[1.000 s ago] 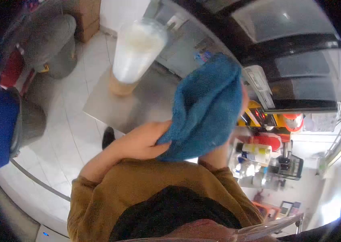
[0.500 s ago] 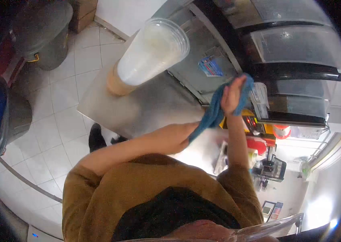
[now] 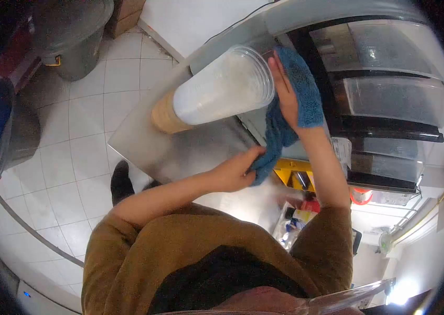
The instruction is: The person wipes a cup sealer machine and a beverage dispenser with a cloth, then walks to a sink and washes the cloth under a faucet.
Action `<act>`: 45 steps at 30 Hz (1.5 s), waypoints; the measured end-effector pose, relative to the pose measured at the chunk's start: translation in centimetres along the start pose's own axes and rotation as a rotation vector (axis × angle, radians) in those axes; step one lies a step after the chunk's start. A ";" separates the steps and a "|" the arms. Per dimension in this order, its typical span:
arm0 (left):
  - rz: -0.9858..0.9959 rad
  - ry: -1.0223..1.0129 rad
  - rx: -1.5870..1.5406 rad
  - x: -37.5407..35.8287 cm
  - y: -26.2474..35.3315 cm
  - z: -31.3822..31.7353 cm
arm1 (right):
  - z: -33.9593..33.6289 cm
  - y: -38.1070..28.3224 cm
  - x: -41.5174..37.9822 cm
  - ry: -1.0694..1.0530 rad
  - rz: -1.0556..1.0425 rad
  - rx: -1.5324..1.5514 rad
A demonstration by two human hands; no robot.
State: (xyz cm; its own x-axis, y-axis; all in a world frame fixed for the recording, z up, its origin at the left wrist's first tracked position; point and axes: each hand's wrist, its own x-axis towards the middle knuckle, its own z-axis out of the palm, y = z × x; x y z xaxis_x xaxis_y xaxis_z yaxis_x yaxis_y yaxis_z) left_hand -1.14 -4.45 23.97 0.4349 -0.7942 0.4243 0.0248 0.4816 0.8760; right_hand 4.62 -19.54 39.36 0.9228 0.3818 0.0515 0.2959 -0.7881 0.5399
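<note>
A blue cloth stretches between my two hands. My left hand is closed around its lower end, over the metal counter. Further up, my right hand lies along the other part of the cloth, fingers straight, with the fabric wrapped around its outer side. The fingertips are beside the glass front of the cabinet. Just left of my right hand, a tall stack of clear plastic cups with a brown band at its base stands on the steel counter.
Display-case panels with black frames rise on the right. A yellow object and several small items lie beyond my right forearm. Large lidded bins stand on the white tiled floor at the left.
My right hand has moved up and left with the cloth, coming close to the cups' rim. My left hand still grips the lower end. The view has shifted slightly.
</note>
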 end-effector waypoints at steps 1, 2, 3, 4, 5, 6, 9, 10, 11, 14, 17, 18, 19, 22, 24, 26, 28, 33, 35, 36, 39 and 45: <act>-0.016 -0.063 0.011 -0.1 -0.1 0.0 | -0.1 0.0 -0.7 -0.014 0.007 0.008; -0.033 -0.128 0.023 -0.2 -0.2 0.0 | -0.1 -0.1 -1.5 -0.027 0.016 0.016; -0.047 -0.196 0.037 -0.4 -0.3 -0.1 | 0.2 -0.1 -2.5 -0.050 0.052 0.039; -0.075 -0.224 0.031 -0.5 -0.4 -0.2 | 0.6 -0.1 -3.6 -0.070 0.087 0.058; -0.101 -0.252 0.027 -0.8 -0.4 -0.3 | 0.7 0.1 -4.2 -0.087 0.121 0.075; -0.129 -0.282 0.023 -1.0 -0.5 -0.3 | 0.5 0.1 -3.9 -0.098 0.120 0.074; -0.209 -0.151 0.024 -1.4 -0.4 0.0 | 0.0 -0.2 -2.5 -0.089 0.107 0.090; -0.192 -0.120 0.040 -1.3 -0.5 -0.2 | 0.2 0.1 -1.7 -0.059 0.077 0.101; -0.176 -0.089 0.056 -1.1 -0.8 -0.3 | 0.1 0.0 -1.2 -0.028 0.046 0.113; -0.197 -0.098 0.159 -1.1 -0.4 -1.0 | -0.9 -0.4 -2.7 0.022 0.051 0.121; -0.199 -0.188 0.149 -2.1 0.0 -1.8 | -1.8 -2.3 -7.9 0.023 0.090 0.153; -0.193 -0.221 0.119 -2.5 -0.1 -2.1 | -1.8 -3.5 -10.4 0.017 0.114 0.182; -0.203 -0.264 0.139 -3.0 -0.1 -2.6 | -1.9 -4.8 -12.7 0.074 0.176 0.255; -0.242 -0.382 0.206 -3.9 0.2 -3.7 | 3.3 -9.8 -20.1 0.433 0.582 0.682; -0.281 -0.450 0.268 -4.1 0.5 -3.9 | 4.2 -12.9 -22.9 0.443 0.955 0.836; -0.283 -0.480 0.405 -4.1 -0.3 -3.3 | 6.5 -15.9 -25.6 0.613 1.412 1.205; -0.299 -0.490 0.544 -4.6 -2.2 -2.5 | 9.4 -18.7 -28.6 0.630 1.707 1.435; -0.328 -0.324 0.607 -4.4 -3.0 -1.4 | 10.4 -21.8 -32.0 0.058 1.960 1.418; -0.333 -0.347 0.574 -3.6 -2.0 -1.5 | 9.5 -22.1 -32.2 0.011 1.964 1.862; -0.334 -0.360 0.557 -3.4 -1.9 -1.6 | 8.8 -22.1 -32.1 -0.012 1.946 2.089; -0.310 -0.323 0.488 -3.5 -2.3 -1.6 | 5.8 -21.2 -30.6 0.131 1.697 2.387; 0.121 -0.379 0.856 -2.5 -0.9 0.0 | 0.8 -18.6 -27.2 0.547 1.149 2.198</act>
State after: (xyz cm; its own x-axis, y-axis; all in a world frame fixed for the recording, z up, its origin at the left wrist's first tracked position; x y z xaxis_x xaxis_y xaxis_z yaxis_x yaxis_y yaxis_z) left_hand -2.27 -2.92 22.09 0.0658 -0.8967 0.4377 -0.7363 0.2524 0.6278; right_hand -25.80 -15.62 27.23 0.8226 -0.5489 -0.1483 0.0232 0.2929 -0.9559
